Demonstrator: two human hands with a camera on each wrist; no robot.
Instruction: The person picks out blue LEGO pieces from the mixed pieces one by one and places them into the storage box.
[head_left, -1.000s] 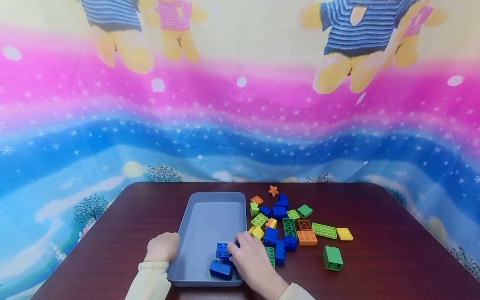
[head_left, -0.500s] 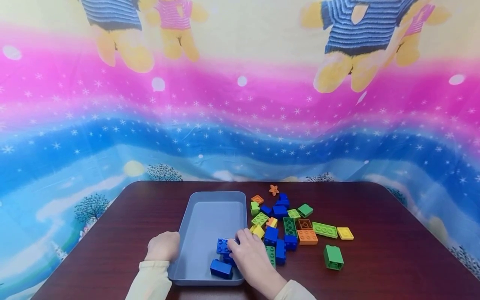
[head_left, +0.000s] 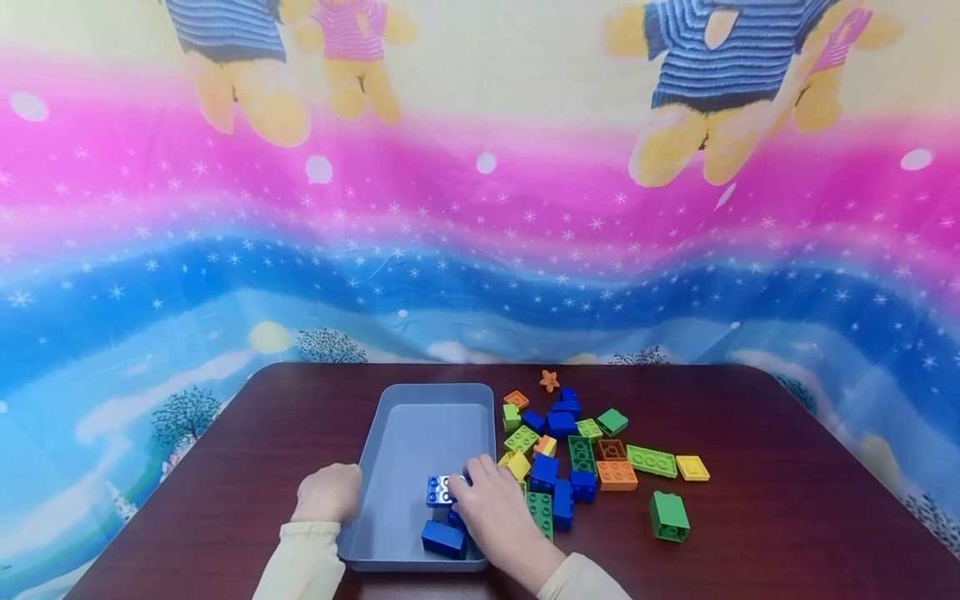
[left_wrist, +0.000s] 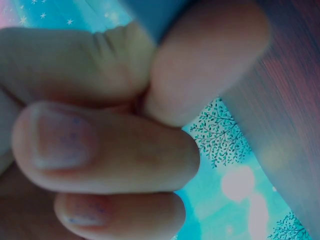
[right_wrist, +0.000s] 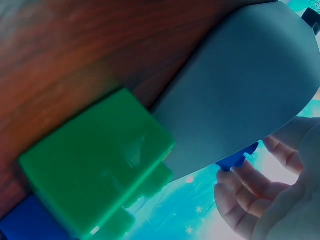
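A grey tray (head_left: 408, 442) lies on the dark wooden table. My left hand (head_left: 330, 492) grips its left rim; in the left wrist view the thumb and curled fingers (left_wrist: 110, 150) pinch the tray's edge (left_wrist: 160, 15). Over the tray's right side, my right hand (head_left: 495, 508) holds a studded blue building brick (head_left: 438, 491) by its right end. Below that brick, another blue brick (head_left: 444, 539) lies in the front right part of the tray, with more blue beside it partly hidden by the fingers. In the right wrist view, the tray's wall hides most of the held brick (right_wrist: 235, 160).
Loose bricks crowd the table right of the tray: blue ones (head_left: 543, 472), a studded green one (head_left: 540, 512), an orange one (head_left: 617, 475) and yellow ones. A green brick (head_left: 669, 517) stands apart at the right. An orange flower piece (head_left: 550, 381) lies at the back.
My right hand has shifted the held blue brick slightly left and up over the tray. My left hand stays at the tray's rim.
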